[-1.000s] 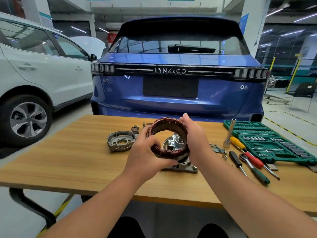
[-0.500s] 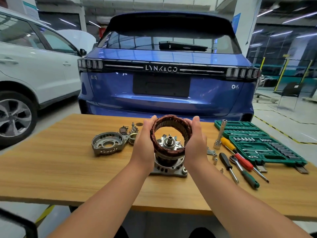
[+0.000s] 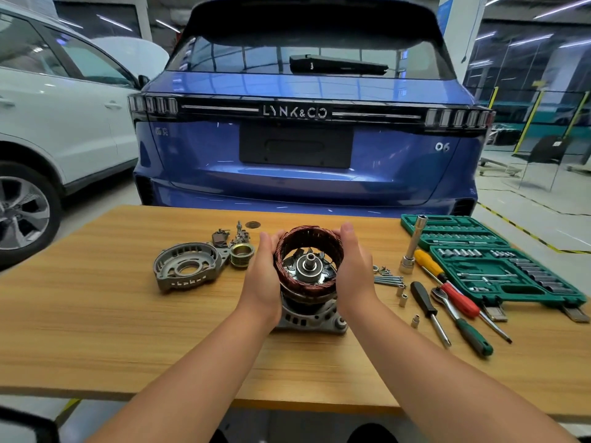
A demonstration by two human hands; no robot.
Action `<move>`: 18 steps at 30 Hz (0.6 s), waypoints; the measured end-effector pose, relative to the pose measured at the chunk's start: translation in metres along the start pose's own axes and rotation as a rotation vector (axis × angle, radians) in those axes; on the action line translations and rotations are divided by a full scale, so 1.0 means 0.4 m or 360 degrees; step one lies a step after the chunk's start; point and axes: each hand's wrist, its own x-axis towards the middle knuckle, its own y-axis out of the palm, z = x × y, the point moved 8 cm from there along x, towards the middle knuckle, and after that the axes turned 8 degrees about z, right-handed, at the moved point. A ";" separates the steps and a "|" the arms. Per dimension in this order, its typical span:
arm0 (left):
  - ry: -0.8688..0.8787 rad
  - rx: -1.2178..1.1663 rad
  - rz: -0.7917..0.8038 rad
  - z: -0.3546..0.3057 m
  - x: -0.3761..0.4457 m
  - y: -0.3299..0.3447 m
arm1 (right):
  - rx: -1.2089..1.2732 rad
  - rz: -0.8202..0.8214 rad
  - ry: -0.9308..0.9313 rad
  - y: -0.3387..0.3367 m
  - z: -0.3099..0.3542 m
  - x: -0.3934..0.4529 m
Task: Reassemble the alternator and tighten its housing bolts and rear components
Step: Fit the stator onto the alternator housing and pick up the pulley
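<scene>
Stator [image 3: 308, 251] in both hands | wooden table [image 3: 96, 330] | blue car [image 3: 303, 139] behind

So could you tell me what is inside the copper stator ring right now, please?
Through the stator, held by the left hand and right hand, the rotor shaft and fan blades show. The rotor's sides are covered.

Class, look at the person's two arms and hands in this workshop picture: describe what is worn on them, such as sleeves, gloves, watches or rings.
Both forearms are bare as far as the frame's lower edge; no sleeve shows. The left hand and the right hand wear no gloves. No watch, bracelet or ring is visible on either wrist or on the fingers that show, and no markings appear on them.
</scene>
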 end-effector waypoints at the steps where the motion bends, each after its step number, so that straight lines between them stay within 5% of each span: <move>1: -0.0010 0.0022 0.0007 0.003 0.005 -0.001 | 0.0009 -0.0002 0.0032 -0.001 -0.007 0.003; 18: -0.0093 0.0373 -0.0074 0.049 0.017 -0.041 | -0.0243 -0.0008 0.0117 -0.003 -0.110 0.027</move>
